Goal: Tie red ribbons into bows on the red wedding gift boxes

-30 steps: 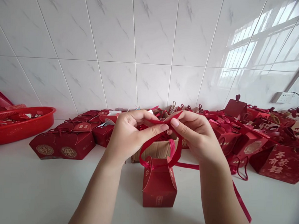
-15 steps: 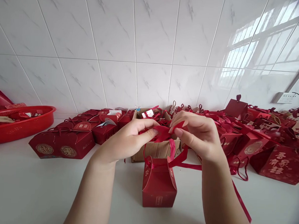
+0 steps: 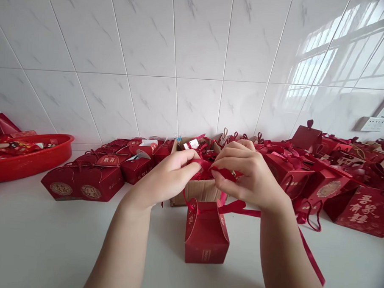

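The left hand [image 3: 169, 177] and right hand [image 3: 249, 172] are near each other but apart, each with thumb and fingertips pinched on a red ribbon [image 3: 232, 207]. Below them, between the forearms, the small red box [image 3: 207, 242] stands upright on the white worktop [image 3: 79, 249], its curved flaps drawn up with the ribbon running through them. One tail passes rightward behind the right forearm. Just behind the box, an open cardboard carton [image 3: 196, 193] holds red items. Bare surface stretches left of the box toward the near-left corner; toward the back edge, paired gift boxes [image 3: 82, 181] and a red basin [image 3: 35, 158] crowd the left, beribboned boxes [image 3: 305, 178] the right. A tab [image 3: 107, 160] on the left reads 歡喜; a red carton [image 3: 364, 211] at right bears 吾家有囍. The small red box's printed label is too small to read.
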A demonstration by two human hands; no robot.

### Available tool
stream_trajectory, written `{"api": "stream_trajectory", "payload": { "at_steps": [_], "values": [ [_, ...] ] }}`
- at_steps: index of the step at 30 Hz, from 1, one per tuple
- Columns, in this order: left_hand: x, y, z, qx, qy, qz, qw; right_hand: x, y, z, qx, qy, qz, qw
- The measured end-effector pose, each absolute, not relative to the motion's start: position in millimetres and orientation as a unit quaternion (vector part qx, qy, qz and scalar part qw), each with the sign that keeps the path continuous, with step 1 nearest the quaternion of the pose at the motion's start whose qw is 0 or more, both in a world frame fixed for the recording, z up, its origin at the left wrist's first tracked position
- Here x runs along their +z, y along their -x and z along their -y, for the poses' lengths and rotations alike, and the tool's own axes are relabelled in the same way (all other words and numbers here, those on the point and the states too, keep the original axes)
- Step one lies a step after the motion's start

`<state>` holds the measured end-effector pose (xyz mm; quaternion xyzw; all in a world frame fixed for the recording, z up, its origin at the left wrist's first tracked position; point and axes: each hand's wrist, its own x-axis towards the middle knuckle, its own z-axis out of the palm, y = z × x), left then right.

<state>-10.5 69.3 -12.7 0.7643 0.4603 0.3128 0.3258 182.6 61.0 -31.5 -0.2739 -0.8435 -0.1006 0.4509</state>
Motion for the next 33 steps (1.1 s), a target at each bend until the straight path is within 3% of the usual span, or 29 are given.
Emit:
{"api": "stream_trajectory", "payload": {
  "at_steps": [13, 25, 33],
  "values": [
    [-9, 6, -63, 0.361, -0.77, -0.415, 0.323, -35, -183, -69, -0.147, 0.3, 0.824, 0.457],
    [-8, 12, -58, 0.309, -0.785, -0.418, 0.338, -35, -185, -68, -0.15, 0.309, 0.806, 0.483],
    [-2, 8, -41, 0.351, -0.814, -0.418, 0.198, -32, -188, -66, 0.014, 0.258, 0.797, 0.546]
  ]
}}
